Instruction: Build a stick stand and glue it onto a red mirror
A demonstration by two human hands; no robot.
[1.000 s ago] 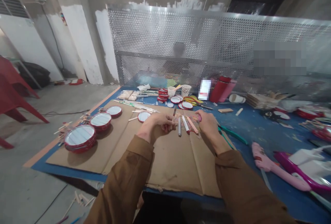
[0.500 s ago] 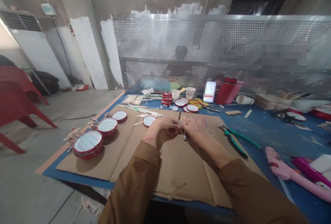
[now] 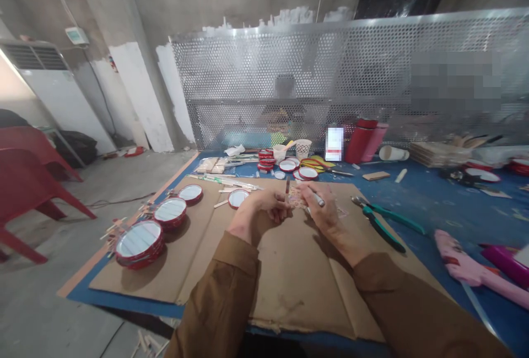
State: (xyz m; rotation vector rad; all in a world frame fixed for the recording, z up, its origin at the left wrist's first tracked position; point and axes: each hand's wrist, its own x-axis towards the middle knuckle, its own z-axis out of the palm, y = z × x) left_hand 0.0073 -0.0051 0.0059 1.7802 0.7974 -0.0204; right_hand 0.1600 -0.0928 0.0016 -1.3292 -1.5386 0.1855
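Observation:
My left hand (image 3: 270, 204) is closed above the cardboard sheet (image 3: 289, 281), its fingertips pinching a thin dark strip (image 3: 288, 184) that stands roughly upright. Just to the right, my right hand (image 3: 324, 212) grips a pen-like tool (image 3: 318, 199) with a pale grey end; its tip is hidden by the fingers. Between and behind the hands lies a patch of small multicoloured pieces (image 3: 296, 196), too fine to make out. A small red-rimmed white disc (image 3: 238, 198) lies left of my left hand, beside flat wooden sticks (image 3: 221, 204).
Three red-rimmed round pieces, the largest (image 3: 139, 239) nearest me, line the cardboard's left side. Green-handled pliers (image 3: 384, 226) and a pink glue gun (image 3: 463, 261) lie at right. Paper cups (image 3: 303, 148), scissors (image 3: 320, 164) and a red bottle (image 3: 360, 140) stand or lie behind.
My right hand has drawn slightly right, away from my left, and the pen-like tool now shows in it. The dark strip stays by my left fingers. The view has shifted a little.

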